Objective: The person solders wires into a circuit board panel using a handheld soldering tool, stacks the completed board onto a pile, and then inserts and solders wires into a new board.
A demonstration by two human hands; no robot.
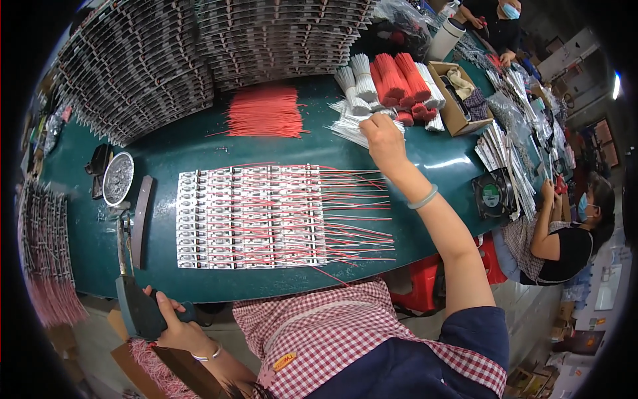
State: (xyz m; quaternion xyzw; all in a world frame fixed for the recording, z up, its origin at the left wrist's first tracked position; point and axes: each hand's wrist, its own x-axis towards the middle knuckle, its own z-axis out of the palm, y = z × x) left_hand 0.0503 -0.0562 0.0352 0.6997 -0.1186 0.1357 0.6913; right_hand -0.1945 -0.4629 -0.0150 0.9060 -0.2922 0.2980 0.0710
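Note:
My right hand [381, 138] reaches across the green table [173, 143] and closes on a loose fan of white wires [349, 128] beside bundles of white and red wires [392, 83]. My left hand [174, 326] grips the dark handle of a soldering iron [133, 292] at the table's near left edge, its tip pointing away over the table. Between the hands lies a row of white circuit strips [249, 216] with thin red wires [355, 213] sticking out to the right.
A loose pile of red wires [266, 112] lies behind the strips. Tall stacks of dark panels [199, 46] fill the back. A round tin dish [118, 177] sits left, a cardboard box [455, 100] and small fan [493, 194] right. Other people work at right.

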